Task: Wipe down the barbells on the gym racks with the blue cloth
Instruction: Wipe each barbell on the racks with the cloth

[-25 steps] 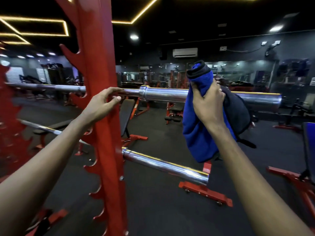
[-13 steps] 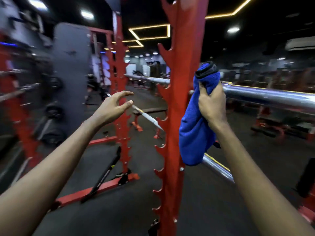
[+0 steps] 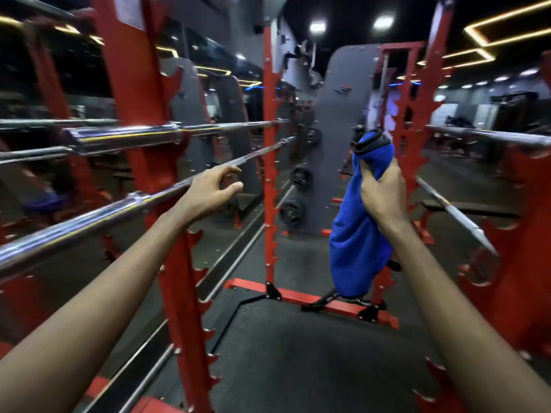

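The view now faces further left; the left hand (image 3: pixel 213 189), released with fingers loosely curved, hovers beside a racked barbell (image 3: pixel 89 217), while the right hand (image 3: pixel 383 198) grasps the blue cloth (image 3: pixel 356 251) mid-air.

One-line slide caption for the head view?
Right hand grips bunched blue cloth; open left hand hovers by chrome barbell on red rack.

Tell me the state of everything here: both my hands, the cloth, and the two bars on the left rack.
left hand: open, fingers loosely curled, holding nothing
right hand: gripping the blue cloth
blue cloth: bunched, hanging, touching no bar
upper barbell: resting on the red rack
lower barbell: racked, no cloth on it
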Available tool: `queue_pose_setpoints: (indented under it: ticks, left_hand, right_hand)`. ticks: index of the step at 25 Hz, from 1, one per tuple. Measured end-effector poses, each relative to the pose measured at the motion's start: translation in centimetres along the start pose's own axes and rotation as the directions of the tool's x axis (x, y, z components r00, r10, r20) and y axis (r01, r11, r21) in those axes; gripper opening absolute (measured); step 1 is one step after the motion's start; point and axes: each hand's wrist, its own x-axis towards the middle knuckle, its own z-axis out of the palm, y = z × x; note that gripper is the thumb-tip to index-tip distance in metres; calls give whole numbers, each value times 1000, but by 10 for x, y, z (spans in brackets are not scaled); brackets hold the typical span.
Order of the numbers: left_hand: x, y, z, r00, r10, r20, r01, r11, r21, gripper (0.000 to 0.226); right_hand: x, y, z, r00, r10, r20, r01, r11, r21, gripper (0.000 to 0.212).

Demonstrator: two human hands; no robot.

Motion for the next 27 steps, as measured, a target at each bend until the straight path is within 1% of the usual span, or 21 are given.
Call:
queue_pose_setpoints:
  ticks: [3,6,9,12,13,15,17,19,22,24,26,27]
  left_hand:
    - [-31,-41,-52,990,-119,-73,128,982,139,36]
    - [-52,-69,-96,979,-141,-146,172,958,229,35]
    - [-67,-89,-130,974,-102,-202,164,932,324,32]
    - [-78,-98,-144,979,4,-203,85,901,426,33]
    - [-78,-100,-147,972,45,-231,67,887,456,33]
    - [-75,-103,-154,945,90,-315,81,869,489,38]
    - [-66,-105,-161,937,50,-346,133,863,488,49]
    - [-57,-110,-163,945,-7,-328,179,849,497,58]
    - [-42,-119,-160,936,-23,-351,214,829,516,52]
    - [-36,-125,-160,927,-13,-376,207,852,481,46]
    - [-35,-130,-157,917,3,-399,182,886,427,42]
    - [-35,-132,-155,912,16,-411,173,892,418,41]
  right_hand:
    - [-18,-17,66,994,-18,110,9,997,82,37]
    - [-34,-40,128,979,-15,204,-21,984,174,37]
    - [-52,-62,181,963,-28,269,-41,968,246,38]
    - [-66,-82,223,945,-55,321,-46,953,300,36]
    - [-68,-89,235,939,-64,338,-46,950,310,36]
    - [-72,-103,258,929,-90,360,-34,945,324,38]
    - [-74,-116,280,917,-133,375,1,943,332,40]
    - [-74,-130,302,901,-185,393,51,944,327,40]
    - [-68,-148,338,854,-298,426,161,931,328,40]
    - [-70,-152,361,800,-406,442,272,902,336,42]
    - [-75,-148,379,755,-508,415,356,849,392,45]
    - [-74,-144,385,751,-537,384,361,821,443,45]
